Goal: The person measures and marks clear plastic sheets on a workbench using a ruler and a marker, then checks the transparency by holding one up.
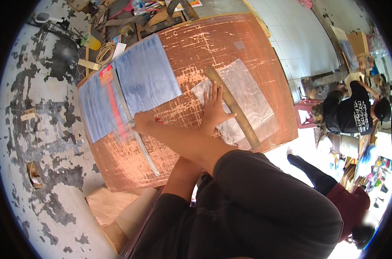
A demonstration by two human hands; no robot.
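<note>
My forearms cross, the right over the left. My left hand [214,105] lies flat with fingers spread on a clear plastic sheet [243,82]. Its thumb touches a long brownish bar [232,103] lying slantwise across that sheet. Over to the left, my right hand [143,122] is closed on a narrow metal strip [145,152], its fingertips at the strip's edge. Beneath the strip are a bluish sheet [146,73] and a clear piece with a red band [112,101]. A small red thing [159,121] shows by my right wrist; its kind is unclear.
The worn reddish-brown board [191,47] forms the work surface. Coiled cord [105,52], a yellow cup [93,42] and clutter line its far left edge. Brown cardboard [112,205] leans below left. Two people [349,108] are at the right, near a red stool [305,114].
</note>
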